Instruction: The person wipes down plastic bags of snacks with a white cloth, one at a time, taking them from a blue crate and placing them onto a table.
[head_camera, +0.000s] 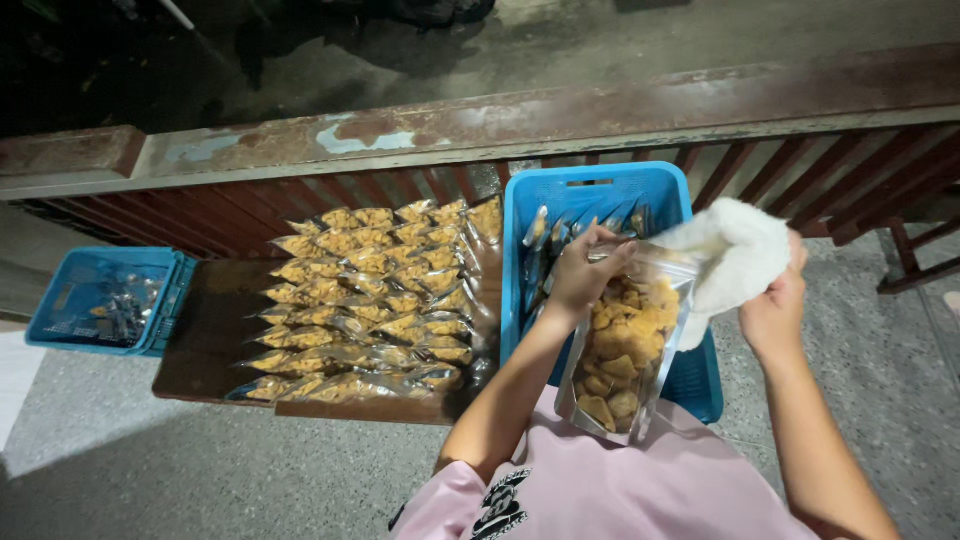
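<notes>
Left hand: fingers curled shut on the top edge of a clear pouch of golden snacks, which hangs below them over the lap. Right hand: fingers closed around a bunched white cloth, touching the pouch's upper right corner. Judgement: wipe best along the top strip, pouch held taut and upright. Behind the fingers, a blue crate of pouches; left of them, rows of filled packets crowd the wooden counter. Second blue basket far left.
</notes>
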